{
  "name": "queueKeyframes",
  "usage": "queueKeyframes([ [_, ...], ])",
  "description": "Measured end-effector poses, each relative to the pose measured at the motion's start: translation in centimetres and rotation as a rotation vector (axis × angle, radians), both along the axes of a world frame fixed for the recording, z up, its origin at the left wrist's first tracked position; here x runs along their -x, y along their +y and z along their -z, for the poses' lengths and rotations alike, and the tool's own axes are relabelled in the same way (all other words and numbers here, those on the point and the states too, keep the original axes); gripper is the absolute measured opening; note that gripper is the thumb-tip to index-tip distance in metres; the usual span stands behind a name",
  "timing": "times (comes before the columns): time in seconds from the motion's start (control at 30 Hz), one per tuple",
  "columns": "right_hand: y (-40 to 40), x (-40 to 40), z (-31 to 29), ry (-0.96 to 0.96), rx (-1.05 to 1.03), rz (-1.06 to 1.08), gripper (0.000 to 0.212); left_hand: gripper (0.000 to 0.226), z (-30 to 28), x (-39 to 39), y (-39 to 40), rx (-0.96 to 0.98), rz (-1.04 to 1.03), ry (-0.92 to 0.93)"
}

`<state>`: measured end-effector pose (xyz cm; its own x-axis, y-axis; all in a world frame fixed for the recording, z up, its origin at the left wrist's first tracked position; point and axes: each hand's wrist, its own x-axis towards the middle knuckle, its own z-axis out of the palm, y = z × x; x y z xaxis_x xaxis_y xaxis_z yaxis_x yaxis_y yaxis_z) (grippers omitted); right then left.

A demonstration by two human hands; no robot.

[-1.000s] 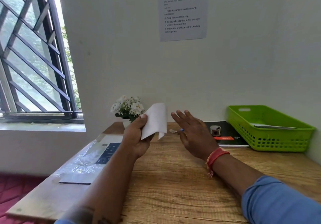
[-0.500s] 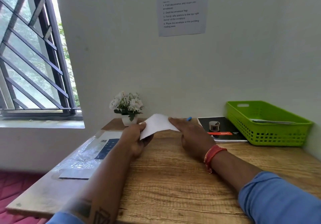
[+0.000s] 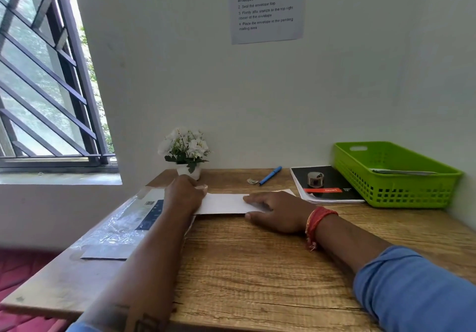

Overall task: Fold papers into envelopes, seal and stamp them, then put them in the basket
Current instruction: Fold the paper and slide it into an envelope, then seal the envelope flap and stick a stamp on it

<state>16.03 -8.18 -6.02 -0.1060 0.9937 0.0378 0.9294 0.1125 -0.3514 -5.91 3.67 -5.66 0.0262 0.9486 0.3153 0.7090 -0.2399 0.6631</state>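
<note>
A white folded paper (image 3: 224,203) lies flat on the wooden desk (image 3: 257,267). My left hand (image 3: 184,194) grips its left end with the fingers closed over the edge. My right hand (image 3: 277,212) presses flat on its right part, fingers spread. The green basket (image 3: 391,195) stands at the back right with an envelope (image 3: 401,171) lying inside. A roll of stamps (image 3: 315,179) sits on a black booklet (image 3: 332,190) beside the basket.
A clear plastic packet of envelopes (image 3: 123,226) lies along the desk's left edge. A small pot of white flowers (image 3: 186,151) stands at the back by the wall. A blue pen (image 3: 270,175) and a crumpled scrap (image 3: 252,181) lie behind the paper.
The paper went from held upright in my left hand down onto the desk. My right hand came onto it and now presses it flat.
</note>
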Motion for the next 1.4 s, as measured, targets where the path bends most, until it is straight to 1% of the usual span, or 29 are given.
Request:
queueKeyframes([
  [0.1,0.1,0.1,0.0,0.040,-0.006,0.001,0.054,0.035,0.5,-0.1,0.1,-0.003,-0.014,0.098],
  [0.23,0.3,0.1,0.3,-0.005,-0.020,-0.004,0.046,0.043,1.1,-0.8,0.0,0.012,-0.042,0.346],
  [0.3,0.4,0.1,0.3,-0.018,-0.021,-0.005,0.045,0.043,1.3,-1.2,-0.6,0.012,-0.082,0.435],
  [0.37,0.6,0.0,0.5,-0.023,-0.025,0.001,0.045,0.039,1.3,-1.9,-1.3,-0.052,-0.097,0.511],
  [0.4,0.7,-0.1,0.5,-0.027,-0.027,0.006,0.045,0.037,1.4,-2.4,-1.6,-0.110,-0.063,0.515],
  [0.47,0.8,-0.1,0.7,-0.040,-0.034,0.018,0.045,0.035,1.6,-3.8,-2.5,-0.169,0.116,0.461],
  [0.5,0.9,-0.1,0.8,-0.045,-0.040,0.019,0.045,0.036,1.7,-4.6,-3.0,-0.151,0.222,0.452],
  [0.57,1.0,-0.2,1.1,-0.034,-0.058,0.011,0.041,0.040,1.9,-6.1,-3.8,-0.086,0.395,0.520],
  [0.63,1.3,-0.2,1.2,-0.011,-0.056,0.003,0.040,0.045,2.2,-6.8,-3.9,-0.039,0.477,0.563],
  [0.67,1.4,-0.2,1.2,-0.018,-0.041,-0.004,0.041,0.047,2.3,-6.8,-3.8,-0.009,0.490,0.578],
  [0.73,1.6,-0.1,1.2,-0.090,0.000,-0.011,0.047,0.054,2.4,-6.7,-3.4,0.052,0.494,0.640],
  [0.87,2.0,-0.2,1.2,-0.166,0.093,0.057,0.059,0.061,2.4,-6.9,-3.3,0.139,0.458,0.730],
  [1.0,2.6,-0.3,1.4,-0.221,0.145,0.145,0.064,0.060,2.3,-6.7,-3.2,0.229,0.415,0.745],
  [1.17,3.3,-1.5,1.5,-0.196,0.173,0.287,0.069,0.060,2.3,-6.7,-3.1,0.251,0.416,0.756],
  [1.23,3.3,-2.0,1.6,-0.244,0.171,0.350,0.070,0.061,2.3,-6.7,-3.1,0.254,0.424,0.754],
  [1.3,2.6,-2.4,1.3,-0.339,0.118,0.343,0.064,0.061,2.2,-6.7,-3.2,0.240,0.428,0.743],
  [1.33,2.1,-2.6,0.9,-0.369,0.060,0.319,0.056,0.061,2.2,-6.7,-3.3,0.229,0.427,0.728],
  [1.4,1.3,-3.1,-0.2,-0.388,-0.133,0.306,0.039,0.060,2.4,-6.7,-3.3,0.195,0.423,0.692],
])
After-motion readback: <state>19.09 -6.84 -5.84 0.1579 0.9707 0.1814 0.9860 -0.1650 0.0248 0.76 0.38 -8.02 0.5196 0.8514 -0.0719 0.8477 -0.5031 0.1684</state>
